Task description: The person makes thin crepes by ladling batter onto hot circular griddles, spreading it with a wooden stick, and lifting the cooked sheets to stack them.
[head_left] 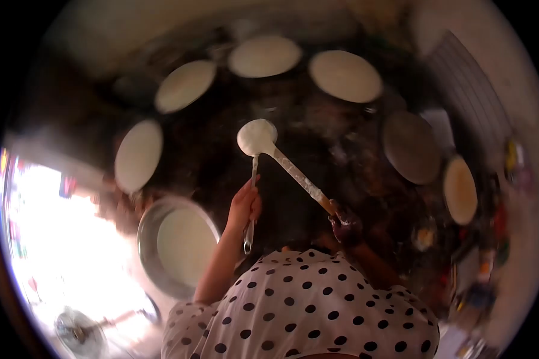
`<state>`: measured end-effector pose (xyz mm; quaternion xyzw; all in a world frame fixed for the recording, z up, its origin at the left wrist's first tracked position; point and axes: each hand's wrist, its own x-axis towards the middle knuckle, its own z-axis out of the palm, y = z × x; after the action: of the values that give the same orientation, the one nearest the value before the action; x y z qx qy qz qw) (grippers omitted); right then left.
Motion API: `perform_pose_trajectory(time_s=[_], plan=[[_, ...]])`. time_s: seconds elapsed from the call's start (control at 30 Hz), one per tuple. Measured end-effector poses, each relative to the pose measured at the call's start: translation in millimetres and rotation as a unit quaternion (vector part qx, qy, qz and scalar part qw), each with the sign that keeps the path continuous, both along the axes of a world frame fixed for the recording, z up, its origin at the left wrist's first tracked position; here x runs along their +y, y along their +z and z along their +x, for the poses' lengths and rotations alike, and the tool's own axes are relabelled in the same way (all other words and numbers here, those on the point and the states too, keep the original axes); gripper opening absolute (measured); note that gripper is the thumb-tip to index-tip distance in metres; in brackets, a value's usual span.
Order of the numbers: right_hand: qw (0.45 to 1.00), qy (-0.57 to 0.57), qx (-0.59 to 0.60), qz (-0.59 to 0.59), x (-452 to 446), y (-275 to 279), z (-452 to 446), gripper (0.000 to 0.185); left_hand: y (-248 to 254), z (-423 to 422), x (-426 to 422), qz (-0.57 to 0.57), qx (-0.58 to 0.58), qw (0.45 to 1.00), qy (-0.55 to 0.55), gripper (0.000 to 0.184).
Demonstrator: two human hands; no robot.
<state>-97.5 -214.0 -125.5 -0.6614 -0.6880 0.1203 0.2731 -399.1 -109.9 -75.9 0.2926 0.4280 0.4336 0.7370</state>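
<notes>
My left hand (pixel 244 206) is closed around the metal handle (pixel 248 236) of a utensil, which has a loop at its lower end. Its far end meets a round head (pixel 257 137) covered in thick white batter. My right hand (pixel 346 226) grips the tan end of a long-handled ladle (pixel 297 175), whose shaft is smeared white and runs up to that same head. Batter hides where the two utensils touch. Left of my left forearm stands a wide metal pot (pixel 145 242) with pale white batter (pixel 185 242) inside.
Several round white discs curve around the far side, among them a left one (pixel 139 155), a top one (pixel 265 57) and another (pixel 345 76). To the right are a dark grey disc (pixel 411 148) and a tan-topped one (pixel 460 190). A fan (pixel 79 332) stands lower left.
</notes>
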Motion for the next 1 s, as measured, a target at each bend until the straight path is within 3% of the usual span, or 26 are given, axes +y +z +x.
perform_pose_trajectory(time_s=[0.07, 0.13, 0.17, 0.2, 0.27, 0.3, 0.33, 0.37, 0.4, 0.43, 0.47, 0.5, 0.53, 0.6, 0.73, 0.8, 0.83, 0.87, 0.93, 1.0], plan=[[0.996, -0.086, -0.006, -0.004, -11, -17, -16, 0.052, -15, 3, 29, 0.020, 0.035, 0.995, -0.095, 0.035], [0.990, -0.142, -0.012, -0.017, -26, -26, -26, 0.051, -36, 14, 68, -0.158, -0.185, 0.960, -0.142, 0.034], [0.986, -0.168, -0.017, -0.013, -36, -36, -42, 0.051, -62, 13, 109, -0.168, -0.182, 0.954, -0.169, 0.034], [0.981, -0.191, -0.027, -0.010, -41, -39, -61, 0.051, -93, 15, 164, -0.297, -0.313, 0.872, -0.231, 0.034], [0.972, -0.227, -0.050, 0.011, -35, -45, -84, 0.050, -101, 17, 227, -0.419, -0.424, 0.745, -0.299, 0.033], [0.969, -0.240, -0.061, 0.028, -31, -44, -94, 0.050, -80, 13, 242, -0.291, -0.284, 0.849, -0.337, 0.034], [0.965, -0.253, -0.062, 0.030, -32, -41, -109, 0.050, -61, 2, 250, -0.148, -0.132, 0.914, -0.353, 0.034], [0.950, -0.264, -0.160, 0.048, -57, -44, -85, 0.049, -43, 27, 236, -0.017, -0.024, 0.919, -0.392, 0.033], [0.933, -0.272, -0.230, 0.051, -75, -100, -51, 0.047, -71, 78, 222, -0.025, 0.010, 0.915, -0.404, 0.033], [0.934, -0.278, -0.217, 0.048, -77, -118, -47, 0.047, -68, 94, 214, 0.023, 0.068, 0.900, -0.430, 0.032], [0.914, -0.361, -0.188, 0.007, -104, -118, 20, 0.045, -57, 175, 181, 0.064, 0.133, 0.877, -0.457, 0.032], [0.879, -0.442, -0.172, -0.045, -118, -100, 55, 0.043, -66, 229, 171, 0.029, 0.065, 0.875, -0.478, 0.030], [0.874, -0.453, -0.168, -0.053, -110, -85, 67, 0.043, -77, 263, 170, 0.025, 0.067, 0.869, -0.490, 0.030], [0.854, -0.516, -0.041, -0.059, -77, -51, 84, 0.042, -95, 322, 167, -0.059, 0.033, 0.857, -0.510, 0.029], [0.852, -0.491, -0.139, -0.119, -67, -96, 107, 0.042, -136, 387, 157, -0.117, 0.007, 0.823, -0.556, 0.028], [0.829, -0.534, -0.074, -0.150, -63, -104, 100, 0.044, -146, 406, 159, -0.109, 0.036, 0.837, -0.535, 0.028], [0.826, -0.550, -0.055, -0.108, -61, -104, 90, 0.041, -152, 411, 161, -0.111, 0.036, 0.833, -0.540, 0.028], [0.822, -0.556, -0.053, -0.111, -54, -109, 84, 0.041, -158, 416, 165, -0.048, 0.072, 0.840, -0.536, 0.030], [0.793, -0.604, 0.043, 0.065, -30, -129, 67, 0.044, -174, 425, 177, 0.017, 0.109, 0.835, -0.540, 0.032], [0.769, -0.629, 0.113, -0.015, 15, -169, 61, 0.048, -186, 434, 192, 0.071, 0.139, 0.832, -0.532, 0.036]])
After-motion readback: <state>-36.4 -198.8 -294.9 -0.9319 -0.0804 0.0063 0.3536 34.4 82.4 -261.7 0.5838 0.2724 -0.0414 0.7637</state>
